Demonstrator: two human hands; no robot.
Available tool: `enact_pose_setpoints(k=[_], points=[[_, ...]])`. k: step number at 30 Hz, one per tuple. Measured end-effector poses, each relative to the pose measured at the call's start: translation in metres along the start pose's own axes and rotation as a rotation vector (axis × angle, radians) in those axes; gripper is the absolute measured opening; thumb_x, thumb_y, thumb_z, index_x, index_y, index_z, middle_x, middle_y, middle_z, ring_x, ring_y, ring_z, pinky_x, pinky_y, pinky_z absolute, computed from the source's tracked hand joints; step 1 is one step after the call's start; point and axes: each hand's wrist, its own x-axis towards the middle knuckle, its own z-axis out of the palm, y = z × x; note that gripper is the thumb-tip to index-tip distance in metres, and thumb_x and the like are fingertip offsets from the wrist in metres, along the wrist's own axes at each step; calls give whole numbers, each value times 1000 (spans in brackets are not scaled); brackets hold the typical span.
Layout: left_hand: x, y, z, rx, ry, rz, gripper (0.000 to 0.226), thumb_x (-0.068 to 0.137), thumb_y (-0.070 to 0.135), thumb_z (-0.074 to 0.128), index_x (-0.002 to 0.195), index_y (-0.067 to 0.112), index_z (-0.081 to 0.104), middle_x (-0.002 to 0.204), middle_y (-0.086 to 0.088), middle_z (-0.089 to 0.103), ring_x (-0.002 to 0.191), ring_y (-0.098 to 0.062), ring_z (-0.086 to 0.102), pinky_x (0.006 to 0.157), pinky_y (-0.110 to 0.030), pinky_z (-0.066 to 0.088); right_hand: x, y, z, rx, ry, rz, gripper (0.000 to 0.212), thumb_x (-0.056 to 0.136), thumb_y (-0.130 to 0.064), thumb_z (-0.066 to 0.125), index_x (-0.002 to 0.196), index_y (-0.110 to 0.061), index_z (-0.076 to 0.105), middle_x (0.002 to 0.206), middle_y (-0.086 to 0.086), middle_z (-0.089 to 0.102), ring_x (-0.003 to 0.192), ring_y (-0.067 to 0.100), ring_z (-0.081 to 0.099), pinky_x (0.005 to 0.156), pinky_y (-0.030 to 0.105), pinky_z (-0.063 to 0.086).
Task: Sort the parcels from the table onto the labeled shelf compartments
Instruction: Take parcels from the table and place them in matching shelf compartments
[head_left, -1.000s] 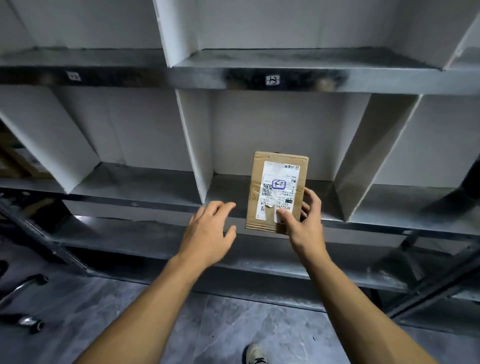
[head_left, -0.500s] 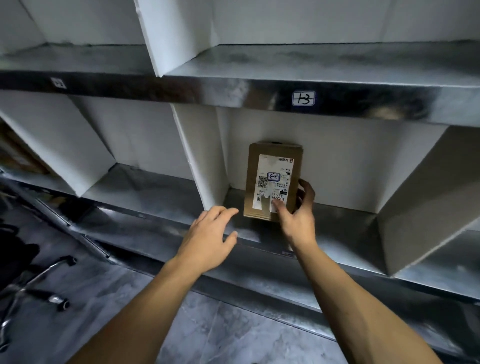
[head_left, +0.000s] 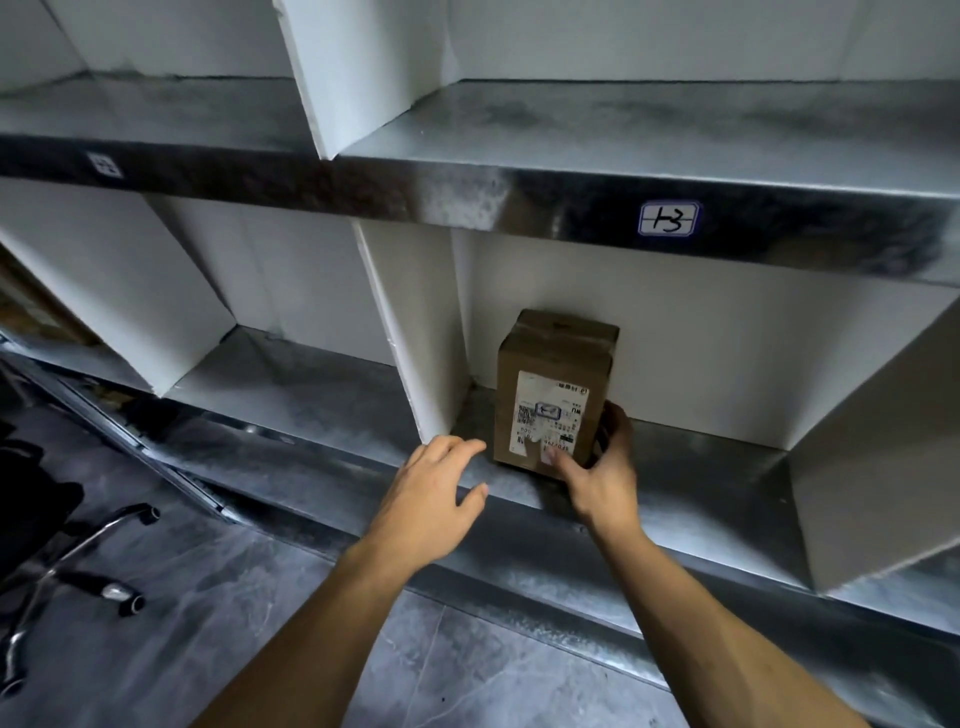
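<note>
**A:** The hands, how were they placed?

**B:** The right hand (head_left: 602, 483) gripped the brown parcel (head_left: 556, 364) low down, with the thumb on its printed label (head_left: 550, 415) and the fingers curled round its right side. The left hand (head_left: 431, 493) hovered just beside it, spread and holding nothing.

**A:** And the parcel?

**B:** It stood upright on the metal shelf (head_left: 701, 483), in the compartment under the tag (head_left: 668, 219) marked 13, near the white divider (head_left: 415, 322) on its left.

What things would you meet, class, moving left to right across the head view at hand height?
In order: wheeled chair base → left hand → cardboard parcel → white divider panel. The right hand overlaps the parcel, so it is left out.
</note>
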Motion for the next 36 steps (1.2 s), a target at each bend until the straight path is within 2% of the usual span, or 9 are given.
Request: enact_pose_setpoints(k=[3, 7, 12, 16, 19, 23, 27, 30, 36], points=[[4, -3, -2, -3, 18, 4, 49, 94, 41, 53, 140, 32, 42, 137, 12, 43, 126, -10, 39, 107, -33, 37, 5, -1, 2, 5, -24, 1, 89, 78, -21, 85, 147, -28, 29, 141, -2, 55, 127, 19, 55, 108, 42, 46], [5, -5, 0, -7, 22, 8, 48, 93, 40, 54, 139, 31, 44, 136, 12, 43, 125, -9, 39, 107, -34, 37, 13, -4, 6, 16, -44, 38, 89, 78, -14, 84, 147, -31, 31, 139, -3, 57, 126, 16, 55, 105, 36, 46], [1, -8, -1, 37, -4, 32, 48, 94, 40, 53, 140, 32, 42, 135, 14, 42, 124, -9, 38, 107, -32, 36, 17, -5, 10, -4, -23, 78, 88, 76, -19, 86, 143, -36, 32, 137, -6, 58, 122, 15, 57, 97, 31, 47], [-2, -13, -5, 69, -28, 42, 48, 95, 41, 51, 141, 32, 40, 136, 15, 40, 123, -10, 38, 107, -32, 35, 15, -9, 11, -63, -9, 93, 91, 76, -23, 86, 145, -35, 29, 142, 0, 56, 126, 26, 57, 102, 38, 46], [-7, -17, -11, 74, -44, 49, 49, 95, 41, 50, 142, 33, 38, 137, 15, 39, 124, -10, 37, 108, -32, 34, 7, -14, 7, -158, 21, 113, 93, 78, -30, 84, 151, -27, 27, 149, 10, 47, 133, 33, 49, 107, 42, 42], [-15, -22, -20, 94, -50, 104, 50, 96, 42, 50, 143, 33, 37, 137, 15, 39, 123, -10, 37, 107, -32, 33, -19, -21, -3, -368, 63, 147, 68, 91, -40, 70, 147, -18, 40, 145, 17, 47, 131, 36, 49, 107, 46, 42], [-30, -22, -27, 132, -51, 192, 51, 95, 42, 49, 143, 31, 38, 138, 13, 41, 121, -13, 39, 106, -34, 33, -72, -25, -20, -777, -14, -98, 41, 99, -42, 52, 130, -16, 57, 131, 10, 56, 116, 29, 54, 98, 41, 47], [-48, -23, -30, 178, -70, 256, 52, 95, 44, 47, 144, 30, 37, 139, 10, 42, 125, -16, 38, 107, -35, 32, -117, -30, -28, -1023, -40, -185, 38, 97, -44, 50, 125, -19, 59, 122, 7, 59, 112, 31, 55, 91, 40, 46], [-94, -13, -14, 241, -199, 424, 54, 95, 46, 45, 145, 28, 36, 144, 8, 37, 130, -18, 32, 108, -35, 29, -215, -36, -42, -1233, -31, -82, 41, 96, -50, 43, 125, -23, 52, 125, 6, 56, 116, 31, 55, 96, 40, 42]])
